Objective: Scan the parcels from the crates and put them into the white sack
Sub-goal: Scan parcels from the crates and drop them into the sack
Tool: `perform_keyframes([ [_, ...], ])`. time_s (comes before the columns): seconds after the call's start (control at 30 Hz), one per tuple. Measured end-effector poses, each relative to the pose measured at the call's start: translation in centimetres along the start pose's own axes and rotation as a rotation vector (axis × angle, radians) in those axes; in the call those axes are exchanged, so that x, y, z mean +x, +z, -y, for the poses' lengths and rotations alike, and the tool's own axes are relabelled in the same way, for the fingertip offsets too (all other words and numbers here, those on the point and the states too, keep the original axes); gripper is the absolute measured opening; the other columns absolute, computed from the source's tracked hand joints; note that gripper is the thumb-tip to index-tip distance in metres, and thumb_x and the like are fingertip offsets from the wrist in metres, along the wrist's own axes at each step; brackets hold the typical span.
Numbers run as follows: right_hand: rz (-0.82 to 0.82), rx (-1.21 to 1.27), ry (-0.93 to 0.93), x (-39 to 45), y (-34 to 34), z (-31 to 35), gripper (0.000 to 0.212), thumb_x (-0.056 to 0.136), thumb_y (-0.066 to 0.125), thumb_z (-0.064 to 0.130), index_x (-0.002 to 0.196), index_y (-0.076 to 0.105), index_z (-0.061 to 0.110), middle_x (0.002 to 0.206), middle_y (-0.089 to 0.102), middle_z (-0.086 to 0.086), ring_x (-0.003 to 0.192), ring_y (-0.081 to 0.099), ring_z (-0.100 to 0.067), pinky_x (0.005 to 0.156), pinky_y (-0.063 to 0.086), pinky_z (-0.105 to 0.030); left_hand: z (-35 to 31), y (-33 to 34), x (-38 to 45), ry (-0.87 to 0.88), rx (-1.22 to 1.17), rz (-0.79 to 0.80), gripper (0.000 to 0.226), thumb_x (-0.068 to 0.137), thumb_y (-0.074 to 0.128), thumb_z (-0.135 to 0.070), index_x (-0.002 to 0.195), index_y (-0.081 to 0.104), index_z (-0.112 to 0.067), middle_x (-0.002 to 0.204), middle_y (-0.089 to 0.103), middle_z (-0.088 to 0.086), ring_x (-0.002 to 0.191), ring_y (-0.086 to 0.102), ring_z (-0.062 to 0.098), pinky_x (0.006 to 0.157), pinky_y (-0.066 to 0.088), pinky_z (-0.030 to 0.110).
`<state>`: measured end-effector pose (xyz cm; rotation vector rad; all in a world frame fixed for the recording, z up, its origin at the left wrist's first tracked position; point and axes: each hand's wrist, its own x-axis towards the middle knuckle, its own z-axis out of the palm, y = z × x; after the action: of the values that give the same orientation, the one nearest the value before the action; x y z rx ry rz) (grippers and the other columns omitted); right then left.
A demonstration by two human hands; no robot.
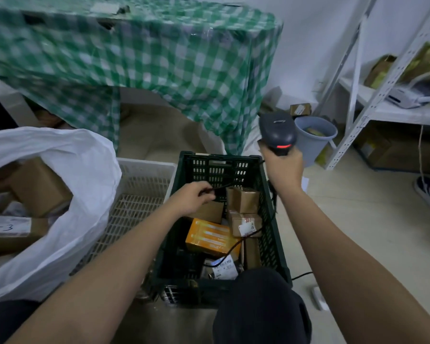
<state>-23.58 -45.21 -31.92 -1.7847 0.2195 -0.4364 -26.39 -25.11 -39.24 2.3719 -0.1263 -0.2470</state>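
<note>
A dark green crate (278,247) stands on the floor in front of me with several parcels inside: brown cardboard boxes (243,198), an orange box (210,235) and a labelled packet (225,268). My left hand (195,196) reaches into the crate's far half and pinches the black scanner cable over a brown box. Above the crate's right far corner, my right hand (283,167) grips a dark barcode scanner (278,131) whose red light glows. The white sack (67,175) gapes open at the left, holding several brown parcels.
A white crate (144,170) sits between sack and green crate. Behind stands a table under a green checked cloth (144,58). A grey bucket (315,137) and a white metal shelf (372,105) are at the right. My dark-clothed knee (261,306) covers the crate's near corner.
</note>
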Motion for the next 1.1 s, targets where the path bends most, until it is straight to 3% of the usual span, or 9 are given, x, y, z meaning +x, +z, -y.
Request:
perform_keyframes([
  [0.13, -0.089, -0.171, -0.067, 2.7, -3.7, -0.2, 0.015, 0.082, 0.068, 0.022, 0.094, 0.064, 0.013, 0.073, 0.057, 0.0, 0.07, 0.05, -0.018, 0.061, 0.034, -0.024, -0.2, 1.2, 0.8, -0.08, -0.019, 0.018, 0.017, 0.099, 0.051, -0.023, 0.084, 0.06, -0.022, 0.078, 0.064, -0.002, 0.081, 0.064, 0.018, 0.072, 0.051, 0.031],
  [0.23, -0.023, -0.463, -0.121, 4.0, -4.7, -0.7, 0.019, 0.083, 0.067, 0.031, 0.085, 0.06, 0.013, 0.077, 0.058, -0.005, 0.075, 0.053, -0.026, 0.058, 0.032, -0.03, -3.8, 2.9, 3.2, 0.007, -0.139, -0.081, 0.018, 0.098, 0.052, -0.024, 0.096, 0.067, -0.014, 0.08, 0.066, -0.001, 0.079, 0.065, 0.018, 0.074, 0.052, 0.035],
  [0.33, 0.039, -0.768, -0.201, 4.4, -4.0, -1.5, 0.024, 0.083, 0.064, 0.036, 0.092, 0.06, 0.014, 0.103, 0.062, -0.012, 0.092, 0.059, -0.037, 0.067, 0.036, -0.032, -6.7, 5.1, 6.0, 0.059, -0.309, -0.025, 0.028, 0.099, 0.05, -0.014, 0.122, 0.063, -0.004, 0.108, 0.068, 0.009, 0.092, 0.064, 0.017, 0.077, 0.047, 0.02],
  [0.4, 0.109, -0.846, -0.228, 4.4, -3.0, -2.4, 0.03, 0.083, 0.063, 0.038, 0.099, 0.062, 0.012, 0.109, 0.06, -0.013, 0.097, 0.059, -0.039, 0.068, 0.036, -0.032, -6.9, 6.9, 7.5, 0.089, -0.284, 0.142, 0.041, 0.1, 0.045, -0.004, 0.14, 0.043, 0.001, 0.143, 0.047, 0.013, 0.129, 0.047, 0.02, 0.097, 0.034, 0.014],
  [0.53, 0.272, -0.775, -0.156, 4.2, -0.9, -5.4, 0.02, 0.081, 0.065, 0.031, 0.087, 0.06, 0.012, 0.093, 0.064, -0.015, 0.091, 0.06, -0.038, 0.064, 0.035, -0.031, -3.2, 9.3, 9.6, 0.073, -0.141, 0.202, 0.06, 0.096, 0.047, 0.001, 0.15, 0.022, -0.002, 0.159, 0.012, 0.012, 0.148, 0.011, 0.025, 0.12, 0.014, 0.035],
  [0.6, 0.339, -0.743, -0.106, 4.1, 0.2, -7.1, 0.016, 0.082, 0.066, 0.027, 0.082, 0.056, 0.015, 0.086, 0.063, -0.012, 0.089, 0.06, -0.036, 0.063, 0.035, -0.03, -0.1, 10.0, 10.1, 0.043, -0.21, 0.142, 0.055, 0.092, 0.05, 0.002, 0.145, 0.039, -0.004, 0.153, 0.032, 0.013, 0.142, 0.029, 0.028, 0.117, 0.026, 0.044],
  [0.67, 0.383, -0.709, -0.053, 4.2, 1.5, -9.0, 0.016, 0.082, 0.067, 0.026, 0.086, 0.06, 0.012, 0.089, 0.065, -0.012, 0.089, 0.061, -0.034, 0.065, 0.037, -0.03, 2.3, 10.1, 10.1, -0.021, -0.238, 0.096, 0.044, 0.093, 0.05, 0.002, 0.136, 0.051, -0.006, 0.137, 0.049, 0.003, 0.126, 0.046, 0.019, 0.11, 0.036, 0.035],
  [0.9, 0.343, -0.617, 0.223, 6.9, 6.3, -16.8, 0.03, 0.083, 0.066, 0.031, 0.098, 0.066, 0.006, 0.098, 0.067, -0.014, 0.094, 0.062, -0.033, 0.069, 0.039, -0.029, 8.2, 12.4, 14.2, -0.199, -0.194, 0.038, 0.041, 0.099, 0.051, -0.02, 0.139, 0.047, -0.01, 0.139, 0.052, 0.006, 0.127, 0.049, 0.022, 0.095, 0.038, 0.023],
  [1.1, 0.249, -0.504, 0.323, 11.9, 7.6, -21.0, 0.017, 0.081, 0.064, 0.026, 0.085, 0.061, 0.009, 0.085, 0.063, -0.009, 0.085, 0.059, -0.03, 0.067, 0.039, -0.03, 7.8, 16.6, 21.4, -0.078, -0.21, 0.059, 0.041, 0.096, 0.055, -0.018, 0.136, 0.052, -0.017, 0.137, 0.052, 0.009, 0.124, 0.05, 0.025, 0.098, 0.04, 0.025],
])
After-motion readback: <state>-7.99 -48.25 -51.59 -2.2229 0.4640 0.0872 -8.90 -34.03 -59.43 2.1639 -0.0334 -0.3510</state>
